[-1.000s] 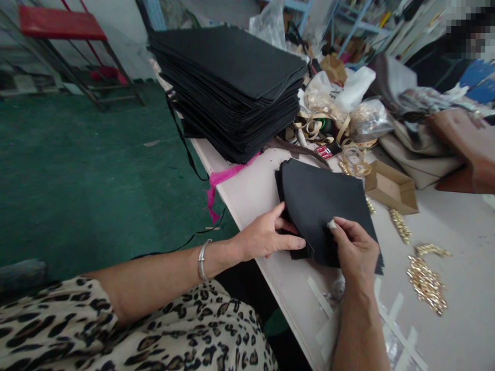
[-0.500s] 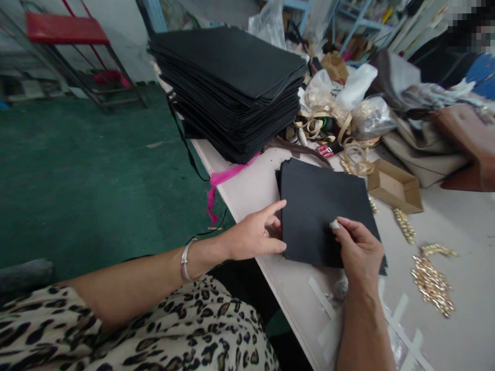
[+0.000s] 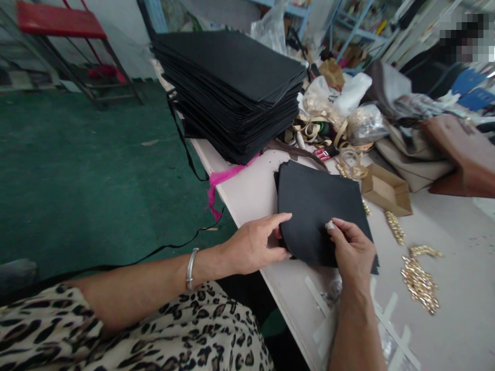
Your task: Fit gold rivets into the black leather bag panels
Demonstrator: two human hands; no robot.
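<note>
The left edge of a low stack of flat black sheets [image 3: 309,201], laid on a pale whitish tabletop [image 3: 460,288], is touched by the left hand [image 3: 249,246], its thumb and forefinger spread apart. Over the top sheet, the right hand's [image 3: 353,247] fingers are curled toward the thumb, where a small whitish piece [image 3: 329,225] is seen, but whether it is grasped cannot be told. To the stack's right, a heap of shiny gold-coloured chain [image 3: 419,283] is spread.
</note>
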